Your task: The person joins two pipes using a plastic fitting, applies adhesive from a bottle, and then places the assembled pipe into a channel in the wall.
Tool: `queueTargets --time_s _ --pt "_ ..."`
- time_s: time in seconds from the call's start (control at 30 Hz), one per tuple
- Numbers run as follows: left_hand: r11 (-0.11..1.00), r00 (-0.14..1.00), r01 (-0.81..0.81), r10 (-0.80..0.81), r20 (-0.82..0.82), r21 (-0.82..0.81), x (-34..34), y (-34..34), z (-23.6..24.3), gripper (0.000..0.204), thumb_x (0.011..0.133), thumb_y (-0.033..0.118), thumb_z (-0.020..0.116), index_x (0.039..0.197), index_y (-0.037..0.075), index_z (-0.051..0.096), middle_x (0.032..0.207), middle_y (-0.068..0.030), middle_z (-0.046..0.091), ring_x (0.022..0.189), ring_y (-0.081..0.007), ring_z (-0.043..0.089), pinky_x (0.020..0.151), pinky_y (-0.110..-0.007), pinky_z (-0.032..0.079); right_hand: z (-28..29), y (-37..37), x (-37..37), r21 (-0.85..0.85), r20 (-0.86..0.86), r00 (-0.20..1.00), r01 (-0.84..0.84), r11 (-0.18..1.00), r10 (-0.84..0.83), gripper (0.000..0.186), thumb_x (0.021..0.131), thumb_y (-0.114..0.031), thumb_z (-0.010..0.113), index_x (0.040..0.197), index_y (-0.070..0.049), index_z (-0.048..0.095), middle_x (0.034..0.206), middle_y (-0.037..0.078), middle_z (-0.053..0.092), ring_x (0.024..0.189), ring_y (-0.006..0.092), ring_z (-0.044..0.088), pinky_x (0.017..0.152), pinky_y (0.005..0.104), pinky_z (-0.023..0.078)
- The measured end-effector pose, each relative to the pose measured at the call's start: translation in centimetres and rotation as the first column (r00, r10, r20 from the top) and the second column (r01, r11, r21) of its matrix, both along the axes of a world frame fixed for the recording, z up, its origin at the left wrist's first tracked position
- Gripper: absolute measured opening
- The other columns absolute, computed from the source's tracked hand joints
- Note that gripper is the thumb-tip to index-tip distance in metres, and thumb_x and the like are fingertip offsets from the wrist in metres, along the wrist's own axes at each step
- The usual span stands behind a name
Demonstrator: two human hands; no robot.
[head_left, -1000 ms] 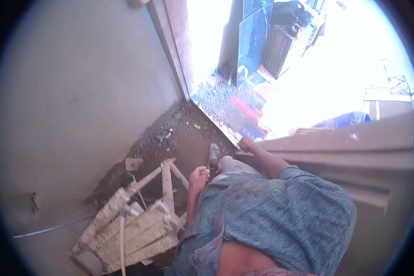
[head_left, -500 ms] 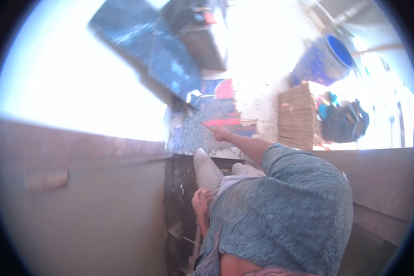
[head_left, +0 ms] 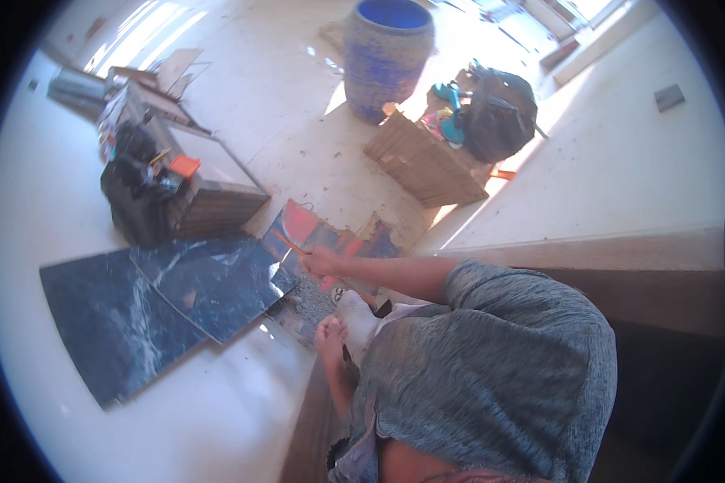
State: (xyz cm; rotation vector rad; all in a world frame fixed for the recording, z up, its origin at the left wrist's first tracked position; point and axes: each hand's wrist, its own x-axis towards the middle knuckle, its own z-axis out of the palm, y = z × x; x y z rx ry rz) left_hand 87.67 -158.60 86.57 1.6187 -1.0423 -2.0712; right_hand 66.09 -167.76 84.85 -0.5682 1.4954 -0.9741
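My right hand (head_left: 322, 262) is closed around a thin orange-brown stick-like tool (head_left: 288, 241). It is held over a patterned blue-and-red sheet (head_left: 302, 224) strewn with grey grit (head_left: 312, 299). The tool's far end is too blurred to make out. To the left of that hand lie two dark, white-veined slabs (head_left: 165, 310), edge to edge. Nearer to me, my left hand (head_left: 330, 334) is beside my pale trouser leg, its fingers loosely curled and no object visible in them. The right corner of the slabs lies just beyond it.
A blue barrel (head_left: 387, 68) stands at the far middle. A wooden box (head_left: 427, 159) with a black bag (head_left: 499, 121) and turquoise items is at right. Behind the slabs stands another box (head_left: 217, 211) bearing dark bags and an orange object (head_left: 184, 166). A brown ledge (head_left: 604, 249) runs at right.
The view has swung right and sharpened; slabs, barrel and boxes now appear further left. My right hand still grips the stick-like tool, and my left hand has come slightly forward from beside my leg.
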Motion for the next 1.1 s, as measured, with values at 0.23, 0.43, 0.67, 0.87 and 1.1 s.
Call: queueTargets --time_s 0.23,0.43,0.67,0.87,1.1 --pt "0.965 0.965 0.263 -0.262 0.017 -0.024 -5.1 -11.3 3.7 0.030 0.098 0.019 0.060 0.120 0.000 0.058 0.104 -0.0104 0.067 0.088 -0.0161 0.065 0.076 -0.030 0.054 5.0 -1.8 -12.5 -0.192 -0.350 0.830 0.390 0.901 -0.434 0.026 0.094 -0.023 0.053 0.097 -0.003 0.069 0.071 0.004 0.064 0.058 0.0155 0.061 0.052 0.0307 0.050" --pt "0.910 0.909 0.414 -0.414 0.049 0.014 -11.7 -17.0 5.0 0.033 0.096 0.020 0.062 0.122 0.000 0.058 0.105 -0.0102 0.067 0.089 -0.0172 0.066 0.077 -0.030 0.054 7.4 0.2 -25.6 -0.069 0.026 0.448 0.892 0.446 -0.893 0.020 0.094 -0.022 0.056 0.097 -0.004 0.064 0.075 0.003 0.059 0.057 0.0129 0.056 0.052 0.0303 0.051" --pt "0.796 0.815 0.571 -0.580 0.018 -0.199 -30.6 -20.6 7.2 0.033 0.099 0.024 0.059 0.120 0.000 0.058 0.100 -0.0098 0.068 0.086 -0.0182 0.067 0.075 -0.030 0.054 7.4 -6.5 -29.3 0.046 0.404 0.422 0.877 0.478 -0.812 0.021 0.096 -0.021 0.053 0.094 -0.003 0.062 0.077 0.007 0.060 0.062 0.0150 0.060 0.055 0.0324 0.053" --pt "0.778 0.770 0.618 -0.628 -0.114 -0.115 -42.7 -22.3 8.0 0.022 0.103 0.022 0.051 0.109 0.003 0.059 0.076 -0.0021 0.057 0.062 -0.0128 0.058 0.057 -0.029 0.050 10.6 -8.1 -34.6 -0.136 -0.052 0.842 0.527 0.839 -0.537 0.032 0.092 -0.031 0.059 0.102 -0.001 0.064 0.086 0.013 0.067 0.074 0.0244 0.066 0.073 0.0389 0.054" --pt "0.823 0.823 0.567 -0.563 0.074 -0.045 -51.9 -24.8 9.0 0.018 0.101 0.020 0.051 0.104 0.004 0.059 0.067 0.0021 0.050 0.050 -0.0065 0.044 0.042 -0.022 0.034 17.7 4.7 -53.6 -0.330 -0.413 0.394 0.776 0.538 -0.821 0.030 0.093 -0.025 0.060 0.115 -0.007 0.068 0.106 0.016 0.070 0.097 0.0295 0.066 0.088 0.0378 0.049"
